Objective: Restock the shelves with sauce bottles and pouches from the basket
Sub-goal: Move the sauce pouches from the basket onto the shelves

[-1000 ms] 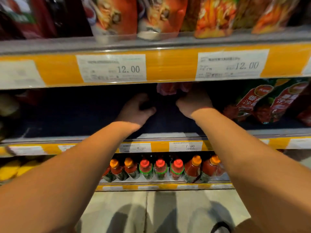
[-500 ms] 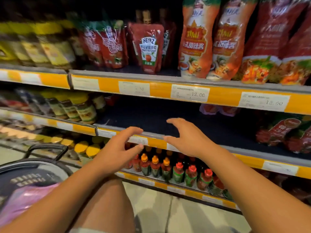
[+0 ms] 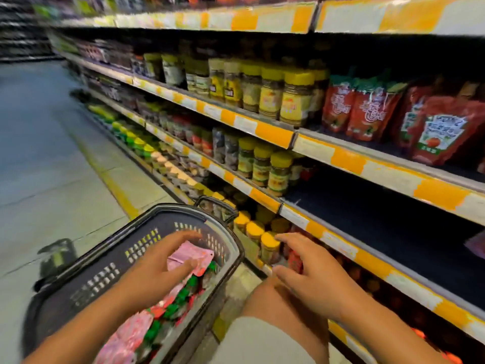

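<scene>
Left hand (image 3: pixel 160 261) spread, empty, over basket (image 3: pixel 110 269), likely lining up grab of pink pouch (image 3: pixel 191 256) atop green-capped pouches (image 3: pixel 183 295); right hand (image 3: pixel 309 274) spread, empty, beside basket, near knee; dark bare shelf (image 3: pixel 393 222) above right waits for stock

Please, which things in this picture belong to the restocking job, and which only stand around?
Belong to the job:
- basket
- pink pouches in it
- green-capped bottles in it
- bare dark shelf
- left hand, open over the basket
- right hand, open

Only around:
- yellow-lidded jars
- red ketchup pouches, already shelved
- floor
</scene>
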`<act>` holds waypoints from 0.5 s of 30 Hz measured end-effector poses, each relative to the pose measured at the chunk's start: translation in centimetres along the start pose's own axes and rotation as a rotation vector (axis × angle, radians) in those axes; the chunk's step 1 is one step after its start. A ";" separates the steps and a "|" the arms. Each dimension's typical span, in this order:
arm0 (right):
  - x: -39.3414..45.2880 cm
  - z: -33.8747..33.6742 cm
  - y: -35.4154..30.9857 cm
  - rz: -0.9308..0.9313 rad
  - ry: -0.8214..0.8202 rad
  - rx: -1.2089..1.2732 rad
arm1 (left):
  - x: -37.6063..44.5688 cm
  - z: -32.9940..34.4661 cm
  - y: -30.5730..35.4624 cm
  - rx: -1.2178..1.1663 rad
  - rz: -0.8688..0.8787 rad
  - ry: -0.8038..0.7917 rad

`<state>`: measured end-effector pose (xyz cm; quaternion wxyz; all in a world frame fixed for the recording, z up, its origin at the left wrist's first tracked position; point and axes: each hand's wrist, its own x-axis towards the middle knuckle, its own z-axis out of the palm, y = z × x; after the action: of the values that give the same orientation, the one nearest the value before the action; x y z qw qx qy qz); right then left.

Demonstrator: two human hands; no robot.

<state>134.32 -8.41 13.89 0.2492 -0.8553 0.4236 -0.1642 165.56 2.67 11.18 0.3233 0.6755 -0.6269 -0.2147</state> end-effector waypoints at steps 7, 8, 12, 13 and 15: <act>4.8 6.2 -6.7 -0.073 -0.186 -0.063 | -5.8 -3.9 -8.9 -0.036 -0.223 0.063; 5.4 7.2 -7.4 -0.077 -0.216 -0.069 | -6.4 -4.1 -10.0 -0.035 -0.247 0.071; 8.1 11.0 -9.7 -0.062 -0.353 -0.067 | -8.6 -4.3 -13.7 -0.032 -0.352 0.050; 8.7 12.1 -10.1 -0.054 -0.383 -0.066 | -8.9 -4.3 -14.6 -0.034 -0.369 0.032; 9.8 14.2 -10.9 -0.050 -0.432 -0.082 | -9.4 -4.2 -16.4 -0.010 -0.396 0.002</act>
<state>154.09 -6.63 9.04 0.2951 -0.8902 0.3453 0.0341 178.97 12.74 1.47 0.2786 0.7841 -0.4806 -0.2766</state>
